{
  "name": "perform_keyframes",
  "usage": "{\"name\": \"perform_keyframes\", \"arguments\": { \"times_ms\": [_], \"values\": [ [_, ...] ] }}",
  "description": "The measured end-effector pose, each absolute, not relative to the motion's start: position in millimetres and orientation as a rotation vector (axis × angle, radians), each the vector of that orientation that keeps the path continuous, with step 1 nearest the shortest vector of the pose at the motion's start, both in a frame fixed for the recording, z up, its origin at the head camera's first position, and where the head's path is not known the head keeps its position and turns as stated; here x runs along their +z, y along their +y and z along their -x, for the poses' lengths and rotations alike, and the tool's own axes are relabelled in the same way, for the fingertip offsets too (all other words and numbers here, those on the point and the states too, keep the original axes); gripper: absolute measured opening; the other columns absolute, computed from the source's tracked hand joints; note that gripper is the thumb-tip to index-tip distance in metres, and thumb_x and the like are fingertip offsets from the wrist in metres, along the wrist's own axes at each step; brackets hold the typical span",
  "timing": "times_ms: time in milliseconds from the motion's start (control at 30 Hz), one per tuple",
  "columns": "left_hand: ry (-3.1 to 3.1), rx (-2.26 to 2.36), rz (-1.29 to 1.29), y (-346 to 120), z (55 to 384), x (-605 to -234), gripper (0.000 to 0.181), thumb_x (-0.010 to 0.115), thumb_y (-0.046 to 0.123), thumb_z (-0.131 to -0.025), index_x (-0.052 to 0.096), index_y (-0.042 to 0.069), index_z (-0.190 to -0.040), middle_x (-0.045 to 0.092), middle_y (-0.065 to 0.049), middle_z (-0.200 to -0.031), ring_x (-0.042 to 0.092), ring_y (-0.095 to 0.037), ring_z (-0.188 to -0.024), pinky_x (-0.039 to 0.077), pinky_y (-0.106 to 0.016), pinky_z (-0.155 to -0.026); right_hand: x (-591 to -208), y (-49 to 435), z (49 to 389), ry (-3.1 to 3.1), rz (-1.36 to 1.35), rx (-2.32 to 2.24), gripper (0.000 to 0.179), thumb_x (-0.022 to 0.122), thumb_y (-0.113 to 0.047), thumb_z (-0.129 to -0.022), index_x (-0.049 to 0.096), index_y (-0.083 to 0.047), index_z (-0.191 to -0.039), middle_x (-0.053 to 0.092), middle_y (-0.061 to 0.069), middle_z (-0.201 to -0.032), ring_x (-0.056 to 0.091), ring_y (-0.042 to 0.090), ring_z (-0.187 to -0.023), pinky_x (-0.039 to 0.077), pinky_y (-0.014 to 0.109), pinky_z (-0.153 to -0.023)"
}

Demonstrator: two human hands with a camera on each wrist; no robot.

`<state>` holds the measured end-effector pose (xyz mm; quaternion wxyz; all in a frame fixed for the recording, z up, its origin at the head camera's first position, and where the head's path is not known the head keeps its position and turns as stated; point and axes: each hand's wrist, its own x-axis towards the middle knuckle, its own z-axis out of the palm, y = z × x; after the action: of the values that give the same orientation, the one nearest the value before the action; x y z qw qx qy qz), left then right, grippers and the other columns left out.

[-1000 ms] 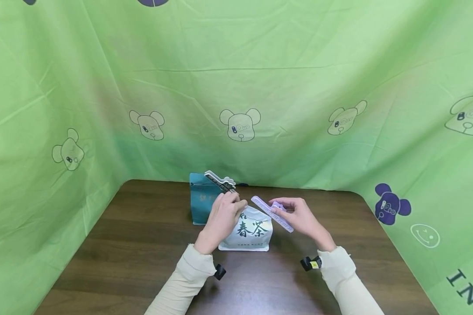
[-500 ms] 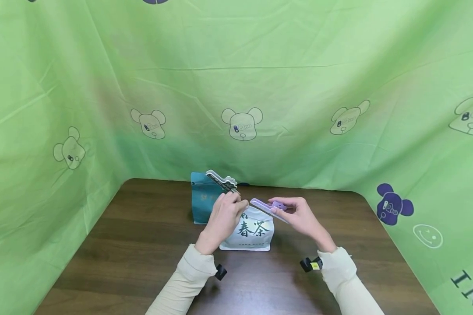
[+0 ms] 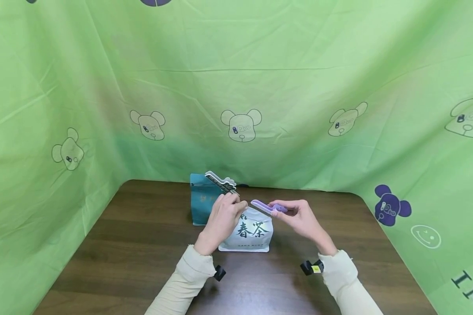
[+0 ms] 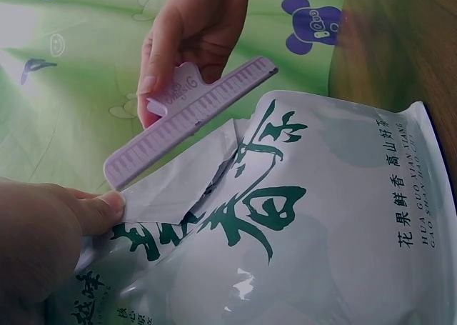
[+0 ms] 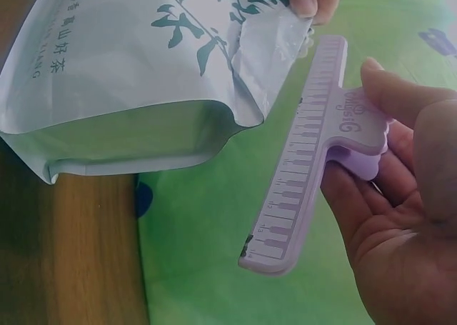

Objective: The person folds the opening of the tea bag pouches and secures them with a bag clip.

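A white tea bag (image 3: 251, 238) with green lettering stands on the table, its top folded over. My left hand (image 3: 222, 218) pinches that folded flap (image 4: 187, 178) between thumb and finger at the left end. In my right hand (image 3: 304, 222) is a lilac sealing clip (image 5: 303, 150) printed with piano keys, its handles between thumb and fingers. The clip's long bar slants beside the bag's fold, near the left fingertips in the left wrist view. Behind the left hand a teal bag (image 3: 202, 201) stands with a black-and-white clip (image 3: 220, 181) slanting across its upper right.
Brown wooden table (image 3: 122, 245) under both bags. A green cloth (image 3: 181, 87) with bear-head prints hangs around the back and sides of the table. Dark wrist cameras are strapped at both cuffs.
The lilac clip has turned in my right hand, so its printed face shows less from the head view. The left hand keeps its pinch on the fold; the bags stay in place.
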<state>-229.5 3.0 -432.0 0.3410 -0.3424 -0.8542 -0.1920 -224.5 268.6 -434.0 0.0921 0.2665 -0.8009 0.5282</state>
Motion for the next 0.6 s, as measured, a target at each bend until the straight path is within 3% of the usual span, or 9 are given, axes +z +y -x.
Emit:
{"name": "perform_keyframes", "arguments": {
  "times_ms": [200, 600],
  "values": [
    [-2.225, -0.496, 0.891, 3, 230, -433, 0.007, 0.075, 0.018, -0.094, 0.08, 0.016, -0.097, 0.052, 0.004, -0.076, 0.044, -0.013, -0.069, 0.029, -0.024, -0.064, -420, 263, 210, -2.384, -0.746, 1.484, 0.02, 0.072, 0.005, -0.09, 0.074, 0.006, -0.109, 0.074, 0.02, -0.093, 0.061, 0.004, -0.068, 0.05, 0.022, -0.054],
    [-2.232, -0.48, 0.888, 3, 231, -433, 0.006, 0.074, 0.018, -0.094, 0.08, 0.017, -0.097, 0.054, 0.004, -0.077, 0.046, -0.013, -0.071, 0.031, -0.024, -0.065, -414, 262, 199, -2.413, -0.751, 1.442, 0.017, 0.071, 0.006, -0.09, 0.075, 0.007, -0.107, 0.075, 0.021, -0.094, 0.064, 0.01, -0.07, 0.051, 0.023, -0.056]
  ]
}}
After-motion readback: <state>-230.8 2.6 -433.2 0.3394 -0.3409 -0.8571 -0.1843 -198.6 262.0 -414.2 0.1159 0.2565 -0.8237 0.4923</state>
